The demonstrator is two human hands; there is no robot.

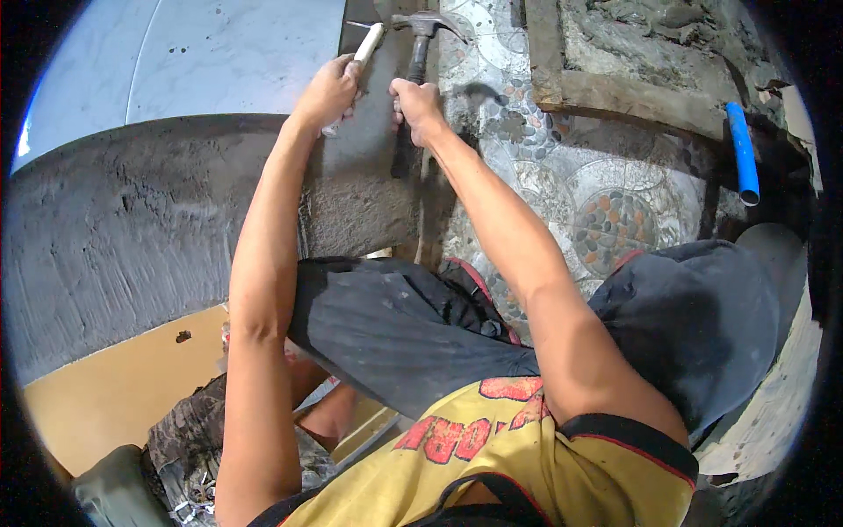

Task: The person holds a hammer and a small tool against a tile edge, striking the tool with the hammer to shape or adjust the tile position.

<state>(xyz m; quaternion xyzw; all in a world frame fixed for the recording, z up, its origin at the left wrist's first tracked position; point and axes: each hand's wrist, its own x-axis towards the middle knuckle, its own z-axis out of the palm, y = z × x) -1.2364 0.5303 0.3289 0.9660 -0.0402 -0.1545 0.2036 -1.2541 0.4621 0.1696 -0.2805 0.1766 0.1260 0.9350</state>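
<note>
My right hand (418, 110) is closed around the dark handle of a claw hammer (428, 22), whose grey metal head points away from me. Close to its left, my left hand (329, 95) grips a pale, stick-like piece (370, 44). A thin metal bit shows beside its far end; whether the two are joined, I cannot tell. The hammer head is near that end, with a small gap between them. Both hands are over the grey cement-coated edge (356, 198) beside large bluish-grey tiles (233, 61). My left fingers partly hide the pale piece.
Patterned pebble-and-stone floor tiles (615, 215) lie to the right. A wooden frame (637, 101) borders rough cement at the far right, near a blue pipe (742, 154). Dark wet-looking cement (132, 237) covers the left face, above a tan panel (132, 369). Another person's legs (329, 417) show at lower left.
</note>
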